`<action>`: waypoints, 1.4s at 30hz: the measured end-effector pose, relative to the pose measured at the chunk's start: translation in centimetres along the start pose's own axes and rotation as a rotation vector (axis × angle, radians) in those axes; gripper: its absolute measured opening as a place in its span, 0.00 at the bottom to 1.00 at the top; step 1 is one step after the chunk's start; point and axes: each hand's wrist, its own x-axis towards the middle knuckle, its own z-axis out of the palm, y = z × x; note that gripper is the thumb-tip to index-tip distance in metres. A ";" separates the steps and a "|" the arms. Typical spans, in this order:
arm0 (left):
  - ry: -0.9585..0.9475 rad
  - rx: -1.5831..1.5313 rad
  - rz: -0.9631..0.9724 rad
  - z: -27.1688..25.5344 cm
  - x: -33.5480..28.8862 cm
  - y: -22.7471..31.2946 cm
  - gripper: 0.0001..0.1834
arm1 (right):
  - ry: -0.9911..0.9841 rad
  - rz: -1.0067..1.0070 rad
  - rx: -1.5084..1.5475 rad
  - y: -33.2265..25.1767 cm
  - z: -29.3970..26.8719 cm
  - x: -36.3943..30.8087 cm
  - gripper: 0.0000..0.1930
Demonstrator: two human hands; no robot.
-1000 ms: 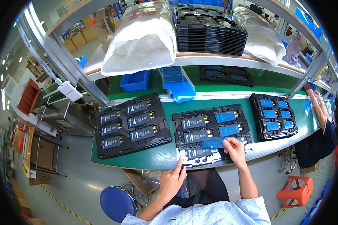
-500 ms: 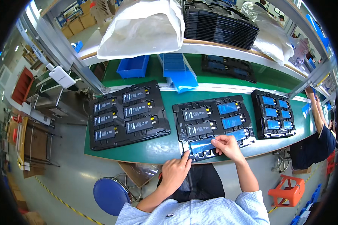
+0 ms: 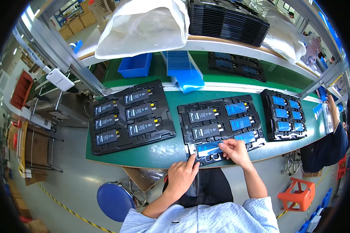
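Note:
A black moulded tray (image 3: 186,116) lies in front of me with several flat battery packs in its pockets. Two dark packs with printed labels fill the upper left pockets; the other packs look blue on top. My right hand (image 3: 235,152) pinches at the right end of the blue film (image 3: 208,149) on the lower left pack. Thumb and forefinger are together, so the exact grip is partly hidden. At the tray's near left corner, my left hand (image 3: 181,175) touches the edge with its forefinger stretched out and the other fingers loosely bent.
Another black tray (image 3: 165,130) of dark packs lies left, and stacked trays (image 3: 265,112) with blue packs stand right. Behind are a blue bin (image 3: 135,66) and blue sheets (image 3: 187,79). A shelf (image 3: 206,44) crosses above. A co-worker's arm (image 3: 332,110) reaches in at far right.
My hands stay almost in place at the same pack, the right still pinching. The whole view has shifted slightly. The co-worker's arm at the far right has changed position.

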 end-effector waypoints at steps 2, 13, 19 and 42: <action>-0.001 0.001 0.005 -0.1 0.1 0.1 0.16 | -0.006 0.003 -0.006 -0.3 -0.1 0.0 0.12; -0.001 0.006 0.028 -0.1 0.3 0.1 0.17 | -0.004 0.013 -0.052 -0.3 0.0 0.2 0.12; -0.050 0.060 0.127 -0.3 0.7 0.4 0.16 | 0.002 0.005 -0.071 -0.3 0.1 0.2 0.12; -0.127 0.236 0.183 0.3 0.5 0.7 0.17 | 0.290 -0.347 -0.613 -1.2 2.3 -1.2 0.09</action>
